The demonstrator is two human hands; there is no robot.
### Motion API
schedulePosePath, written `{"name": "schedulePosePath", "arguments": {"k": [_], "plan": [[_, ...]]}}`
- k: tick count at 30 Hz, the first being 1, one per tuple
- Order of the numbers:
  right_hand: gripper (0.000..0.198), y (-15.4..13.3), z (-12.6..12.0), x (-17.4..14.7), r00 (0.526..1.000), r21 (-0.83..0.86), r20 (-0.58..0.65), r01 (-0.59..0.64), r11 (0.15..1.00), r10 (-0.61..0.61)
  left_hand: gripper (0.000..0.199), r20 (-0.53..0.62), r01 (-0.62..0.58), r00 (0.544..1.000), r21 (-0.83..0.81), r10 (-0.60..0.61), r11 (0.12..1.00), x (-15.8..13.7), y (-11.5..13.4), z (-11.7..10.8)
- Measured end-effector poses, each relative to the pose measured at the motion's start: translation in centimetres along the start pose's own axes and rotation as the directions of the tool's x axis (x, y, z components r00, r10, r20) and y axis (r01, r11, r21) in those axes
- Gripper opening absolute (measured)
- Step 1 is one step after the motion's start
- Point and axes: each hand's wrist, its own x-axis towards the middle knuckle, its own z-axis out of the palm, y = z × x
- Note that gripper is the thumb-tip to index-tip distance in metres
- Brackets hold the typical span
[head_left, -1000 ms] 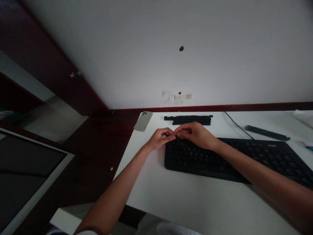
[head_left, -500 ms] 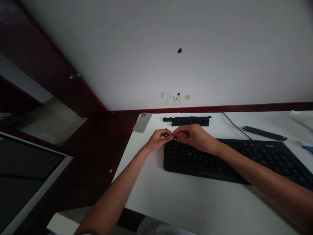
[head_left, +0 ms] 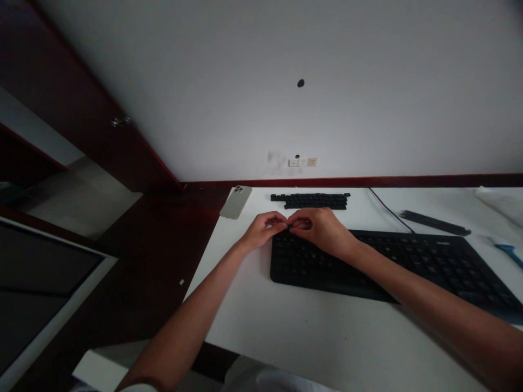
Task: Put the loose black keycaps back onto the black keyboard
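Note:
My left hand (head_left: 263, 230) and my right hand (head_left: 319, 228) meet fingertip to fingertip over the far left corner of a black keyboard (head_left: 333, 275). Both are closed in a pinch on a small dark piece that looks like a keycap (head_left: 290, 226), mostly hidden by the fingers. Some key spots near my right hand show small light marks, as if caps are off there. Beyond my hands, loose black keycaps (head_left: 314, 201) lie lined up in rows on the white table (head_left: 281, 326).
A phone (head_left: 236, 202) lies at the table's far left edge. A long black strip (head_left: 435, 222) lies behind the keyboard, near its cable (head_left: 390, 209). At the far right are a blue-handled tool (head_left: 509, 250) and a white plastic sheet (head_left: 498, 198). Wall sockets (head_left: 303, 162) sit behind.
My hands still meet at the keyboard's corner, fingertips slightly closer together, and the small dark piece shows less. The whole view has shifted a little.

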Motion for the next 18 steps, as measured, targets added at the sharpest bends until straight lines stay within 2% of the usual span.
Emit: {"name": "schedulePosePath", "arguments": {"k": [6,9,11,13,16,18], "plan": [[0.030,0.0,0.0,-0.2,1.000,0.040,0.017,-0.001,0.999,0.000,0.036,0.007,-0.001,1.000,0.022,0.001,1.000,0.0,0.0,0.0],[0.022,0.5,0.0,0.0,0.994,0.125,0.053,-0.096,0.987,0.090,0.034,0.018,0.000,1.000,0.021,0.000,1.000,-0.1,-0.1,0.0],[0.014,0.9,0.0,0.3,0.980,0.248,0.088,-0.194,0.949,0.177,0.032,-0.002,-0.006,1.000,0.009,0.006,1.000,-0.1,-0.1,0.0],[0.010,1.4,0.2,0.4,0.953,0.436,0.151,-0.302,0.848,0.262,0.030,-0.034,-0.016,0.999,-0.015,0.016,1.000,-0.1,-0.1,0.1],[0.012,1.9,0.6,0.5,0.890,0.676,0.291,-0.451,0.582,0.352,0.028,-0.060,-0.034,0.998,-0.044,0.032,0.998,-0.1,-0.1,0.2],[0.014,2.1,0.7,0.5,0.852,0.739,0.377,-0.513,0.436,0.364,0.027,-0.060,-0.043,0.997,-0.046,0.040,0.998,-0.1,-0.1,0.3]]}}
